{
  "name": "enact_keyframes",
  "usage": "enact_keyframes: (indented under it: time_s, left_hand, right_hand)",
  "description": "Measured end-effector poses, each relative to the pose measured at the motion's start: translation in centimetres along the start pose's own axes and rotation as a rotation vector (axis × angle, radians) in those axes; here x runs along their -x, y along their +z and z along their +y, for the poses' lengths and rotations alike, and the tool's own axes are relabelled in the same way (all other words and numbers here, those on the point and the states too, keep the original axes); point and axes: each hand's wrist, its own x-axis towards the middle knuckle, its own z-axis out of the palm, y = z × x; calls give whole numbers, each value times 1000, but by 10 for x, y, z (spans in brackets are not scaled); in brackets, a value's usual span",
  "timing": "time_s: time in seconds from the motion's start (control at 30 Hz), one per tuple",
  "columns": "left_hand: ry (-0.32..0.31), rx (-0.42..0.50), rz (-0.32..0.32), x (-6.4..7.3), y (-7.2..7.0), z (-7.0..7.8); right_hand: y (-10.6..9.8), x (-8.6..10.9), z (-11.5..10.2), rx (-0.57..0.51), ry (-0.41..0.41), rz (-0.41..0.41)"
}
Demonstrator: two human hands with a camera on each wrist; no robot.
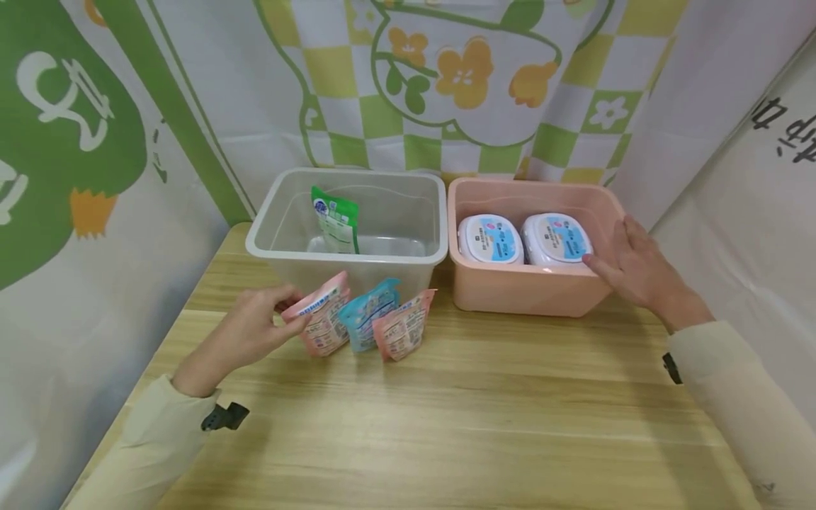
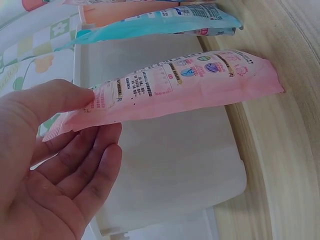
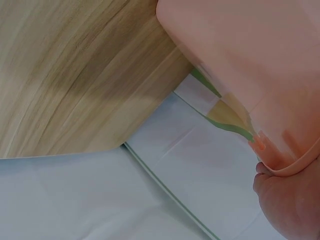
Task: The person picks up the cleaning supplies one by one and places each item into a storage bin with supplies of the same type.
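Observation:
My left hand (image 1: 255, 322) pinches the upper edge of a pink printed pouch (image 2: 175, 90) between thumb and fingers, its lower end near the tabletop. Beside it stand a blue pouch (image 1: 370, 315) and another pink pouch (image 1: 404, 326), both tilted, in front of the pale grey bin (image 1: 347, 259). On the right, my right hand (image 1: 647, 273) rests on the rim of the pink bin (image 1: 519, 294), fingers extended along its right side and thumb reaching to the front edge. Two white tubs, a left tub (image 1: 491, 239) and a right tub (image 1: 557, 238), sit inside, with blue-printed lids.
A green and white pouch (image 1: 338, 223) stands inside the grey bin. Both bins sit side by side at the back of the wooden table (image 1: 459, 425). Behind them hangs a patterned curtain (image 1: 446, 85), and pale cloth walls flank the table.

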Motion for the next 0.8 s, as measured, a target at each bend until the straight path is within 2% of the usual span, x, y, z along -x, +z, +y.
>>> enact_keyframes:
  time_s: [0.43,0.8]
  left_hand:
    - [37,-1,32,-1,2,-1]
    - [41,4,50,0,4,-1]
  right_hand:
    - [1,1,0,-11,9,3]
    - [1,0,-1,-17,23,11]
